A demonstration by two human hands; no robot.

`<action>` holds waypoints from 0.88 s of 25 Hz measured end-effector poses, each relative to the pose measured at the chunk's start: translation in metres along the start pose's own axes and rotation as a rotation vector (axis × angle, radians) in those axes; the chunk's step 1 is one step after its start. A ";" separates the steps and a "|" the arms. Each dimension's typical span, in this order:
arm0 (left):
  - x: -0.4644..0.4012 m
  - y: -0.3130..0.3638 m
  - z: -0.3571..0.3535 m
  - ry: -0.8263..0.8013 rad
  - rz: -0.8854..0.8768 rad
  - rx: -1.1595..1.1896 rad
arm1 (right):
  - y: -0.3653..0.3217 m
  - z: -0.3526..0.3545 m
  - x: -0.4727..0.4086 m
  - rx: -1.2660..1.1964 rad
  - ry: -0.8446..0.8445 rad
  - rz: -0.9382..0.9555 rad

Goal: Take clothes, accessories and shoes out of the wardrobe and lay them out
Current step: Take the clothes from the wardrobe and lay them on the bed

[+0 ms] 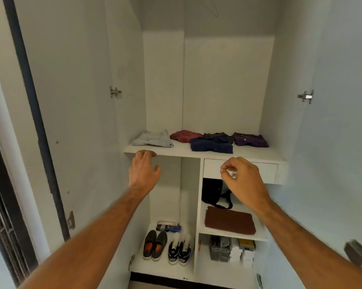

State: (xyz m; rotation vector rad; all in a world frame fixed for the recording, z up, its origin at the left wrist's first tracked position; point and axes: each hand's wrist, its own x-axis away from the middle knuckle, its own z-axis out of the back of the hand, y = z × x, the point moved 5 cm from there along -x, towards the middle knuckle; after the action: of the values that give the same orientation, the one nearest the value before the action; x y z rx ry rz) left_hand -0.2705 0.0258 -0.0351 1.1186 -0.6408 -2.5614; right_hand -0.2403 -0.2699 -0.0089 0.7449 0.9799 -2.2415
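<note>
On the main shelf (259,155) of the open wardrobe lie folded clothes: a pale garment (153,139), then maroon (185,135), navy (211,144) and purple (251,139) ones. Below the shelf stand two pairs of shoes (167,246). The left hand (143,170), fingers loosely spread, reaches the shelf's front edge; the right hand (241,178) hangs loosely curled, empty. Best to slide both palms under the pale garment, keeping its folds.

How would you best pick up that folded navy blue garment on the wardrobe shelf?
Take the folded navy blue garment by its front edge, coming from the open front of the white shelf. It lies flat nearest the shelf lip, with other folded clothes crowding its back and sides.
</note>
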 end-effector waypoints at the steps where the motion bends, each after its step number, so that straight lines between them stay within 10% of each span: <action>1: -0.014 -0.010 -0.011 0.000 0.004 -0.003 | 0.002 -0.015 -0.014 0.000 -0.025 0.015; 22: -0.333 -0.232 -0.312 -0.230 -0.087 -0.326 | 0.103 -0.430 -0.362 0.071 -0.463 0.082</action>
State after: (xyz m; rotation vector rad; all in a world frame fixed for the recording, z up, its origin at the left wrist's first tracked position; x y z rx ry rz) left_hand 0.1662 0.2748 -0.1310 0.7677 -0.2103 -2.7632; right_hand 0.1867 0.1072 -0.0571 0.2633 0.6355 -2.2410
